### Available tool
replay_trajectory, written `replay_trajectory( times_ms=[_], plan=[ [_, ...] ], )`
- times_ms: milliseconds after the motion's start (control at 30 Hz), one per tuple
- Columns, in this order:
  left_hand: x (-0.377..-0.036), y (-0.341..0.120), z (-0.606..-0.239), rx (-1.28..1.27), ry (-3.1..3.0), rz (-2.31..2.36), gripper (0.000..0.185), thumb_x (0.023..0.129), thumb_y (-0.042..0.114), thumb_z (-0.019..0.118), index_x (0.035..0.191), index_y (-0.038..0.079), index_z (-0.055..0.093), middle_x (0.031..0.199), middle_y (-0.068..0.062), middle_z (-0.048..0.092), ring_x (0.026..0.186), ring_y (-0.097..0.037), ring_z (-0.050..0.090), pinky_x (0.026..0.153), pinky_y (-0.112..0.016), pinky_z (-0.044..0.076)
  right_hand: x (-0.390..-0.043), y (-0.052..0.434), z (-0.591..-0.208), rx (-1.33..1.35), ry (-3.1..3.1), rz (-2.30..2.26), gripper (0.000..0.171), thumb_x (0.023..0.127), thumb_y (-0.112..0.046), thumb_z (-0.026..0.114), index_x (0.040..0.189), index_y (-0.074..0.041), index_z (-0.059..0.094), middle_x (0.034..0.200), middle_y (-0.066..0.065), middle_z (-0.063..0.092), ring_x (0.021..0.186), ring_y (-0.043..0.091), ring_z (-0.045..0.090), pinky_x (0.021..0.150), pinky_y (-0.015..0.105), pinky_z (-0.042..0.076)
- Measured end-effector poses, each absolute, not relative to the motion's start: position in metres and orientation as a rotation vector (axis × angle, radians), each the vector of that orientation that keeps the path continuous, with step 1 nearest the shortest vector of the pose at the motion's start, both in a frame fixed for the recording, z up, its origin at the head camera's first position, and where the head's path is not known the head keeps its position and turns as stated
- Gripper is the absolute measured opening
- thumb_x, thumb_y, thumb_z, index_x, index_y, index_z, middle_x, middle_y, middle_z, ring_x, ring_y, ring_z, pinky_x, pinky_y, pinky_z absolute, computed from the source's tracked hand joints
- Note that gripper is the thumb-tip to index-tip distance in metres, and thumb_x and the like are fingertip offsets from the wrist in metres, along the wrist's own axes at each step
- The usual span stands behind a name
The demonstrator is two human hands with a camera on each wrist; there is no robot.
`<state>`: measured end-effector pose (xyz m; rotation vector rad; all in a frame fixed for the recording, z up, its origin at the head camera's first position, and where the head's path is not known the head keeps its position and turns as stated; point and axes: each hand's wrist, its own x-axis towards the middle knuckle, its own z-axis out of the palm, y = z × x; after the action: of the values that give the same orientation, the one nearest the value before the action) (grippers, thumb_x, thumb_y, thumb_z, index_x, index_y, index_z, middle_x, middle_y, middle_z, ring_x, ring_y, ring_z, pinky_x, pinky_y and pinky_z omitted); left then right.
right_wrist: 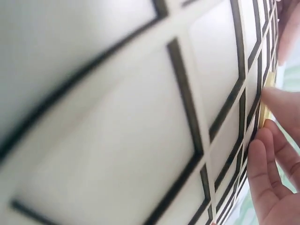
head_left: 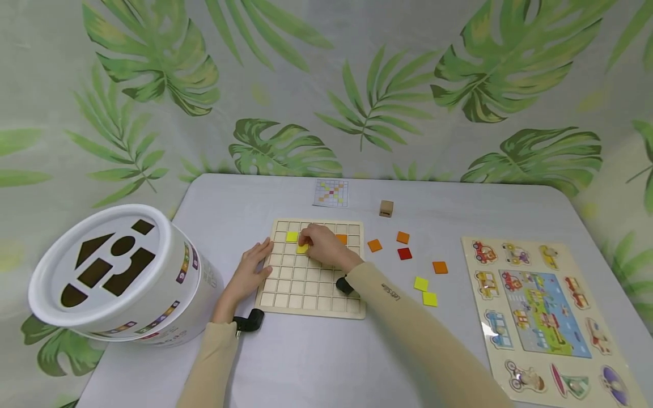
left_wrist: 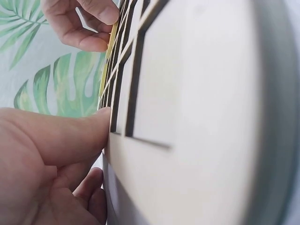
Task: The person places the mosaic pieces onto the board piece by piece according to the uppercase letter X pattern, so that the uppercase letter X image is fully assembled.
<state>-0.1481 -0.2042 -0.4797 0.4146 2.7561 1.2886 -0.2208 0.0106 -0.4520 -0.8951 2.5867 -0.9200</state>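
A square wooden grid board (head_left: 311, 312) lies on the white table. One yellow tile (head_left: 292, 236) sits in a cell near its top left, and an orange tile (head_left: 342, 239) shows near the top right, partly covered by my right hand (head_left: 326, 247). That hand pinches another yellow tile (head_left: 302, 249) at a cell one row lower; in the right wrist view, thumb and fingertips are on the yellow tile (right_wrist: 266, 105) at the grid's surface. My left hand (head_left: 248, 272) rests against the board's left edge, and its thumb (left_wrist: 79, 136) touches the rim.
Several loose orange, red and yellow tiles (head_left: 405, 253) lie right of the board. Behind it are a printed pattern card (head_left: 331, 193) and a small wooden block (head_left: 386, 208). A white lidded bucket (head_left: 196, 294) stands left; a picture puzzle board (head_left: 548, 371) lies right.
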Motion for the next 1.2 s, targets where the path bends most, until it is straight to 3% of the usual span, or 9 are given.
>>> replay_trajectory(
  times_ms=[233,467,667,933,1200],
  plan=[
    [-0.150,-0.204,-0.482,0.443,2.762,1.299,0.056,0.084,-0.002,0.056,0.135,-0.008,0.032,0.144,-0.019,0.023,0.131,-0.040,0.013,0.102,-0.055,0.013,-0.220,0.038,-0.447,-0.790,2.555,-1.087,0.016,0.078,-0.001,0.062,0.093,-0.006,0.064,0.088,0.003,0.059,0.076,0.013,0.050,0.068,0.024,0.044],
    [-0.150,-0.204,-0.483,0.453,2.763,1.286,0.055,0.086,0.001,0.055,0.135,-0.008,0.031,0.144,-0.019,0.023,0.131,-0.039,0.013,0.102,-0.054,0.013,-0.221,0.116,-0.443,-0.578,2.578,-1.340,0.016,0.080,0.001,0.062,0.096,-0.001,0.064,0.088,0.009,0.062,0.081,0.019,0.056,0.072,0.032,0.047],
    [-0.147,-0.203,-0.479,0.440,2.768,1.276,0.056,0.085,-0.003,0.055,0.135,-0.008,0.031,0.144,-0.018,0.023,0.131,-0.039,0.013,0.103,-0.054,0.013,-0.218,0.170,-0.453,-0.422,2.594,-1.179,0.022,0.079,-0.001,0.063,0.101,-0.005,0.063,0.100,0.008,0.062,0.089,0.023,0.055,0.068,0.032,0.047],
    [-0.147,-0.203,-0.479,0.444,2.775,1.296,0.056,0.084,-0.002,0.055,0.134,-0.009,0.032,0.143,-0.021,0.024,0.130,-0.041,0.014,0.102,-0.054,0.013,-0.214,0.174,-0.460,-0.605,2.638,-1.083,0.026,0.072,0.005,0.068,0.097,-0.004,0.064,0.097,0.006,0.061,0.087,0.022,0.052,0.078,0.035,0.044],
    [-0.147,-0.203,-0.480,0.427,2.771,1.279,0.056,0.085,-0.003,0.054,0.135,-0.008,0.031,0.144,-0.018,0.023,0.131,-0.039,0.013,0.103,-0.053,0.012,-0.216,0.168,-0.465,-0.693,2.698,-1.008,0.024,0.071,0.005,0.070,0.092,-0.004,0.062,0.093,0.004,0.059,0.083,0.020,0.053,0.074,0.032,0.046]
  ],
)
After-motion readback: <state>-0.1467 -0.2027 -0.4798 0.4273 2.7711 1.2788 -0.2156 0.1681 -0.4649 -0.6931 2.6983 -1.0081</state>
